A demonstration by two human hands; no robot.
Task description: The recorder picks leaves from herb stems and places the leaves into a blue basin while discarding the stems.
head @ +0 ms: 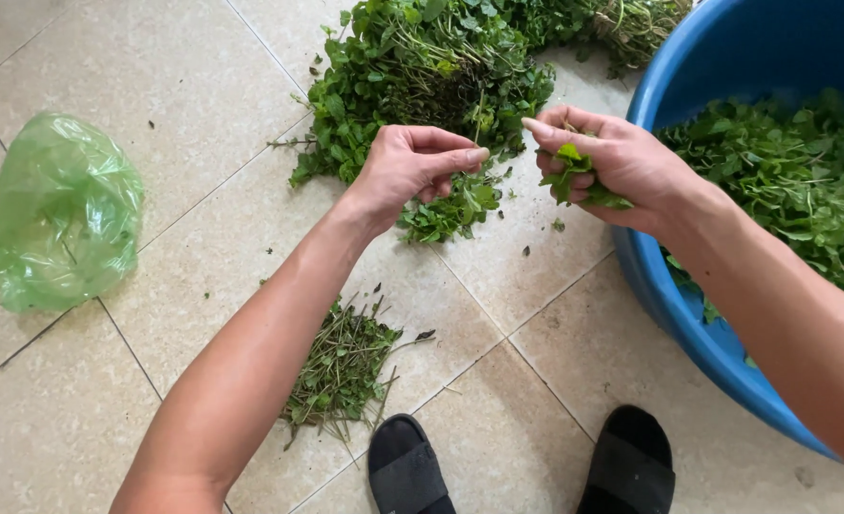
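My left hand [412,171] pinches a leafy green sprig [450,211] that hangs below its fingers, just in front of a big heap of green herbs [422,67] on the tiled floor. My right hand [612,162] is closed around a small bunch of picked leaves [574,176], its fingertips close to the left hand's. The right forearm crosses the rim of a blue basin [688,324] that holds picked green leaves [793,181].
A pile of stripped stems [341,366] lies on the floor under my left forearm. A crumpled green plastic bag [60,214] sits at the left. Two black sandals [407,466] [629,462] show at the bottom edge.
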